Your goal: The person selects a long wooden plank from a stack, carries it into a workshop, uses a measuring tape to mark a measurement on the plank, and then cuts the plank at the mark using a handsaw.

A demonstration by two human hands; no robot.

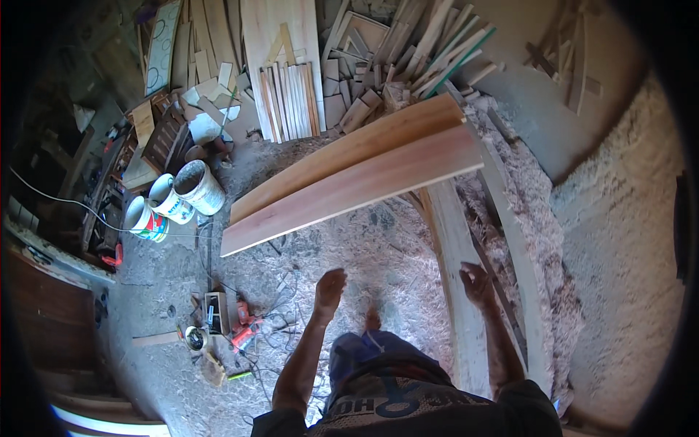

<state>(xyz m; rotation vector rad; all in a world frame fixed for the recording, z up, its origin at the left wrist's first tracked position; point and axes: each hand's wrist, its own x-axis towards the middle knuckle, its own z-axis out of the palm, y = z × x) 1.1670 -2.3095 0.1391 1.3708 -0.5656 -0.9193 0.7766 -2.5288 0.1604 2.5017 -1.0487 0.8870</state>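
My left hand point(330, 288) is in front of my body over the dusty floor, its fingers curled in with nothing seen in them. My right hand point(477, 282), also with fingers curled and no object showing, is over or beside a long pale plank point(460, 291) on the right. Whether it touches the plank I cannot tell. Ahead of both hands lie two long reddish-brown boards side by side, the nearer board point(349, 188) and the farther board point(342, 151). They slant across from left to upper right, their right ends by the pale plank. Both hands are apart from these boards.
Several buckets point(199, 188) stand at the left. Red power tools point(246, 335), cables and a small wooden box point(217, 313) lie on the floor at lower left. Stacked wood strips point(290, 102) and offcuts line the back. Shavings point(542, 240) are heaped along the right.
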